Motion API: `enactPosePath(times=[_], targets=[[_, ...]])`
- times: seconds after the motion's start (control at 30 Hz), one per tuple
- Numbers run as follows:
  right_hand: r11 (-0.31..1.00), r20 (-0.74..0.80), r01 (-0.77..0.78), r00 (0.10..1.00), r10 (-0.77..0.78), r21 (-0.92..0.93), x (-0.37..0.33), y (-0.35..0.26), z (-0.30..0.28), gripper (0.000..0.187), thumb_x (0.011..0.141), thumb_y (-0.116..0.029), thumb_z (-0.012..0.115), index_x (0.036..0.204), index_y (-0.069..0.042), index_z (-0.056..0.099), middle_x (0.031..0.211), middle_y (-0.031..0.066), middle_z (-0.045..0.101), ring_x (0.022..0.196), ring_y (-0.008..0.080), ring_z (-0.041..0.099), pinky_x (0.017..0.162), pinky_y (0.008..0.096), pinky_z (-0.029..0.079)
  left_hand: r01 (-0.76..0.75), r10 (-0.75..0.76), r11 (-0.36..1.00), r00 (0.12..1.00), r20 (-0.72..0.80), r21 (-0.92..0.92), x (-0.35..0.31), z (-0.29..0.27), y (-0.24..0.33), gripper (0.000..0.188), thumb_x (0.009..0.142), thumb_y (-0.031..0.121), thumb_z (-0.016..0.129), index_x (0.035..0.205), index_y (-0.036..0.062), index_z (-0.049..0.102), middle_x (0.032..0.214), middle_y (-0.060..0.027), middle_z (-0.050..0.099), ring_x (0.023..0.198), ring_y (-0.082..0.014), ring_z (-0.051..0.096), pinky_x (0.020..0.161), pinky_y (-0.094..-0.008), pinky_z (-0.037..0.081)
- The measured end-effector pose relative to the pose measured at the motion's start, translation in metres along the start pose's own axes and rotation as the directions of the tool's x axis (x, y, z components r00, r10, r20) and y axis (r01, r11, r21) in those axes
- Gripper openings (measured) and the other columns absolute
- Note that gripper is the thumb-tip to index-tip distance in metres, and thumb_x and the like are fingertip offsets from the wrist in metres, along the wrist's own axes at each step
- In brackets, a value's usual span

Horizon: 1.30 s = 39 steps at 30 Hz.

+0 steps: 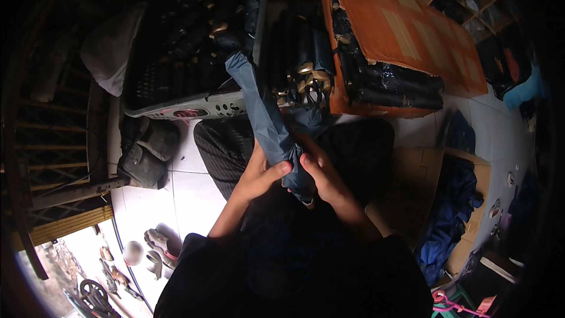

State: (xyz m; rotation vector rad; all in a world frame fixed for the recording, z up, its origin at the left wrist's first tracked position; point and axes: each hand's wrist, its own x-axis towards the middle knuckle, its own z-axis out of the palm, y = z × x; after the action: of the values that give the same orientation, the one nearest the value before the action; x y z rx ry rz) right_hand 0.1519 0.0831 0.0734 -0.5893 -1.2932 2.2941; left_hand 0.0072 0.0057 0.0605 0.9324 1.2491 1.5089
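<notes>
Gripping a folded dark blue umbrella point(268, 121) at the centre of the frame, my left hand point(259, 175) and right hand point(321, 176) both close around its lower end, while its tip points toward the grey basket point(176, 106) at upper left.

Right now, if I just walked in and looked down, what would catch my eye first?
First, the folded grey-blue umbrella, gripped at its lower end by the left hand and the right hand over the person's lap. Behind it, a grey plastic basket on the left is packed with rolled dark umbrellas. At upper right, an orange cardboard box holds more black bundles.
</notes>
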Motion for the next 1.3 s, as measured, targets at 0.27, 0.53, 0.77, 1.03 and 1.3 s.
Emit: enactPosePath(times=[0.27,0.53,0.77,1.03,1.3], targets=[[0.972,-0.220,0.140,0.959,-0.180,-0.187,0.007,0.014,-0.006,0.048,0.088,-0.025,0.057,0.127,0.001,0.045,0.115,0.0134,0.055,0.109,0.0197,0.051,0.095,0.0331,0.038,-0.418,0.675,0.545,0.733,-0.084,0.727,-0.003,0.025,0.019,0.031,0.065,0.005,0.079,0.092,-0.0022,0.064,0.087,-0.0124,0.059,0.080,-0.0266,0.057,0.073,-0.0375,0.046],[0.920,-0.298,0.126,0.922,-0.246,-0.370,0.010,0.010,-0.006,0.044,0.086,-0.026,0.062,0.117,0.001,0.047,0.100,0.0131,0.059,0.095,0.0175,0.057,0.082,0.0321,0.045,-0.488,0.734,0.568,0.665,-0.140,0.663,0.005,0.036,0.010,0.017,0.072,-0.006,0.070,0.087,-0.0032,0.062,0.078,-0.0118,0.062,0.073,-0.0254,0.058,0.081,-0.0426,0.050],[0.854,-0.345,0.177,0.860,-0.376,-0.490,0.011,0.006,-0.003,0.033,0.085,-0.021,0.062,0.105,0.000,0.048,0.091,0.0149,0.061,0.084,0.0204,0.062,0.072,0.0337,0.048,-0.460,0.706,0.601,0.689,-0.164,0.654,0.004,0.050,0.006,0.012,0.077,-0.006,0.063,0.088,-0.0031,0.060,0.086,-0.0128,0.058,0.083,-0.0259,0.055,0.086,-0.0416,0.047],[0.912,-0.315,0.105,0.917,-0.243,-0.397,0.007,0.006,-0.004,0.043,0.084,-0.020,0.063,0.115,0.002,0.044,0.109,0.0180,0.058,0.103,0.0263,0.059,0.085,0.0362,0.045,-0.549,0.659,0.718,0.734,-0.163,0.429,0.003,0.033,0.000,0.030,0.077,0.018,0.071,0.098,-0.0002,0.059,0.092,-0.0099,0.052,0.089,-0.0232,0.050,0.086,-0.0387,0.042],[0.798,-0.034,0.331,0.915,-0.402,-0.503,0.003,0.004,0.012,0.071,0.077,-0.027,0.078,0.128,0.003,0.039,0.121,0.0188,0.053,0.113,0.0238,0.054,0.096,0.0363,0.042,-0.051,-0.003,0.967,0.978,-0.208,-0.250,0.024,0.008,0.024,0.068,0.089,0.057,0.052,0.127,0.0014,0.042,0.107,-0.0131,0.057,0.097,-0.0203,0.059,0.084,-0.0338,0.050]])
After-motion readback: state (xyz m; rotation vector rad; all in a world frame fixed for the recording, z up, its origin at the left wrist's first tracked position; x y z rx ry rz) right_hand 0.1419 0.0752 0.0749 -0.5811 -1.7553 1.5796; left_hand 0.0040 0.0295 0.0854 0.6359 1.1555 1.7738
